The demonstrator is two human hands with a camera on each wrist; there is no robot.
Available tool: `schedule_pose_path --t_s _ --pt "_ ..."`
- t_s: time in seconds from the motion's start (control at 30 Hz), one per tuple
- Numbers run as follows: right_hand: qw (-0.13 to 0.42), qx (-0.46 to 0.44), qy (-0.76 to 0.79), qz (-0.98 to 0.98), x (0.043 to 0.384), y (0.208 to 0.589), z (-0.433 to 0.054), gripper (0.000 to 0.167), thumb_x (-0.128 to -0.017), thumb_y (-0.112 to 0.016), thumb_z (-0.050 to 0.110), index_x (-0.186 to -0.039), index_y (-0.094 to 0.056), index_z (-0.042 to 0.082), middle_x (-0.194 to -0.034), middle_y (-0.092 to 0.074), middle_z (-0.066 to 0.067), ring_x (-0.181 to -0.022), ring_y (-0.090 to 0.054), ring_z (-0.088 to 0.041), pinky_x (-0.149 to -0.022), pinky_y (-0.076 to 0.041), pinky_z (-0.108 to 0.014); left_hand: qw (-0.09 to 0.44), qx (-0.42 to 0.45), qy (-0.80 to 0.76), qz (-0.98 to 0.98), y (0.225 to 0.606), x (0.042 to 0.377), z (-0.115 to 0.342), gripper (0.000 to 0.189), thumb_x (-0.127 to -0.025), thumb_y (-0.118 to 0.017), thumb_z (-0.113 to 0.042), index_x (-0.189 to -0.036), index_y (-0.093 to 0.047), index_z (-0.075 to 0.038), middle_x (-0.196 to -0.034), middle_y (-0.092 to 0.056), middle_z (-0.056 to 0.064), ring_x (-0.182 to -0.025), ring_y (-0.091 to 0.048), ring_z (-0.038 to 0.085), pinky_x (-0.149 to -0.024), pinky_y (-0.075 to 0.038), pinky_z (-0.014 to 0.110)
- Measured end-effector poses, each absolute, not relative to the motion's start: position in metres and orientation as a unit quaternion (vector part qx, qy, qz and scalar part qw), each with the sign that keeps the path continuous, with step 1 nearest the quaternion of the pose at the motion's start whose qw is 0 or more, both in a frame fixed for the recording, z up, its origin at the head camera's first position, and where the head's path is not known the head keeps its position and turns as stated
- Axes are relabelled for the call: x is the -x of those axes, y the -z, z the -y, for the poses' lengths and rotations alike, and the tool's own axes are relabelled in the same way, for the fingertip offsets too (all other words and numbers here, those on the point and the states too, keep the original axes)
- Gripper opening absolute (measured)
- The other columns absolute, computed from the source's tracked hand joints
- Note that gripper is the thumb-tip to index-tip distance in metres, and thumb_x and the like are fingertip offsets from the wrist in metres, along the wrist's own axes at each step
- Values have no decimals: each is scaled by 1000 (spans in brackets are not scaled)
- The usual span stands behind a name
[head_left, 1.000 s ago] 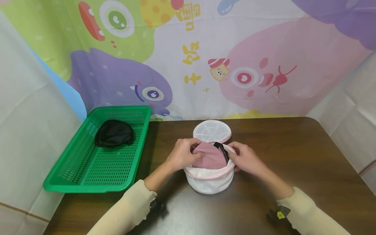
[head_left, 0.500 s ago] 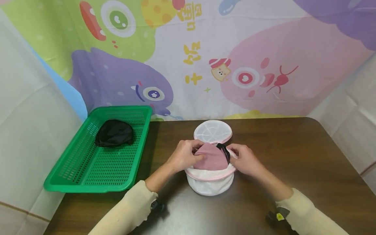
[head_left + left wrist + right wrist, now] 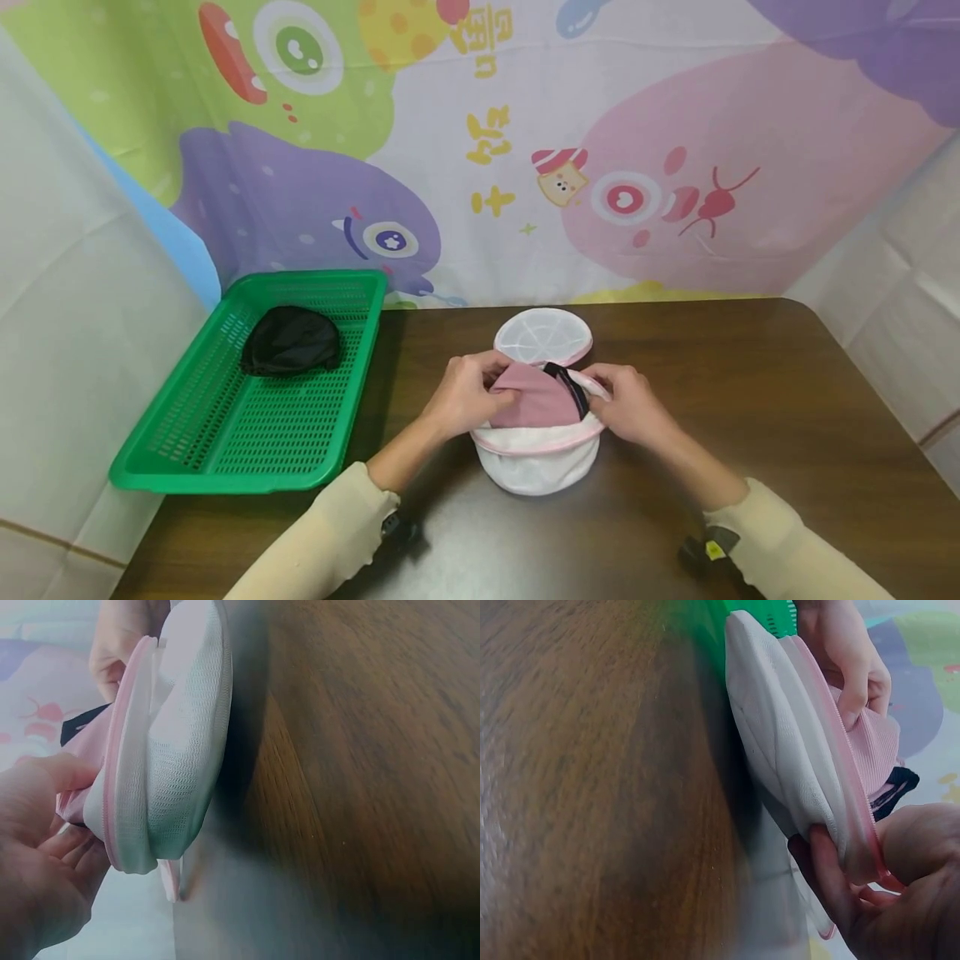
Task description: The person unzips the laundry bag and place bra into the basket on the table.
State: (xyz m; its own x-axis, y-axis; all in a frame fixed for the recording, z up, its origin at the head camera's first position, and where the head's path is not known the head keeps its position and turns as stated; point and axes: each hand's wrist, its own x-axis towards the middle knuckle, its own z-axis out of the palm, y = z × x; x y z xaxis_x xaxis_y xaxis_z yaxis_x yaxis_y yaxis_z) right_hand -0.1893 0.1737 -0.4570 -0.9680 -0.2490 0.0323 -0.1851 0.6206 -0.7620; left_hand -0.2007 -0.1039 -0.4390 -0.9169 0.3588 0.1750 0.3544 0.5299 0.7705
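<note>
A round white mesh laundry bag [image 3: 536, 467] with a pink zip edge stands on the table, its lid [image 3: 543, 336] folded back behind it. A pink ribbed garment [image 3: 536, 400] with a black band [image 3: 573, 392] sticks up out of the opening. My left hand [image 3: 467, 396] pinches the garment at the bag's left side, thumb in front; some of its fingers are hidden behind the cloth. My right hand [image 3: 630, 404] grips the bag's right rim beside the black band. In the right wrist view its fingers [image 3: 829, 874] lie along the outside of the mesh wall.
A green perforated plastic basket [image 3: 247, 482] stands at the left of the brown table [image 3: 750, 400], with a folded black cloth item [image 3: 291, 342] in it. A cartoon-printed curtain [image 3: 480, 250] hangs behind the table's back edge, and pale sheets [image 3: 67, 333] flank both sides.
The right hand's fingers have shifted at the rim, pulling it slightly outward from the black band. The left hand stays on the garment with little movement.
</note>
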Motion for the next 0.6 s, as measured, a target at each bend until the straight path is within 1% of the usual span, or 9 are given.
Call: schedule_pose_path --t_s 0.23,0.4,0.5,0.6 --pt "34 110 415 -902 190 456 -174 28 -96 -72 -7 -123 -78 -7 -108 -80 -21 -87 -65 -25 -74 -51 -27 -19 -181 -463 -868 440 199 108 20 -91 -81 -9 -111 -82 -9 -102 -86 8 -84 -74 9 -77 -58 20" --pt "25 116 413 -903 191 457 -175 28 -94 -72 -8 -121 -79 -6 -107 -80 -20 -87 -65 -25 -75 -50 -30 -27 -159 -479 -863 441 199 109 21 -91 -81 -6 -112 -81 -6 -102 -86 11 -83 -75 11 -76 -58 19" --pt "17 120 410 -904 191 457 -174 28 -94 -71 -7 -120 -80 -5 -109 -82 -20 -91 -65 -26 -79 -50 -30 -36 -144 -491 -859 440 199 110 22 -91 -83 -6 -113 -80 -5 -101 -86 14 -83 -74 12 -77 -57 19" --pt "15 121 405 -906 191 457 -175 27 -94 -71 -5 -120 -80 -5 -115 -82 -22 -96 -66 -29 -83 -49 -31 -45 -130 -498 -856 439 199 111 23 -90 -86 -7 -112 -80 -4 -99 -85 15 -82 -70 11 -77 -56 20"
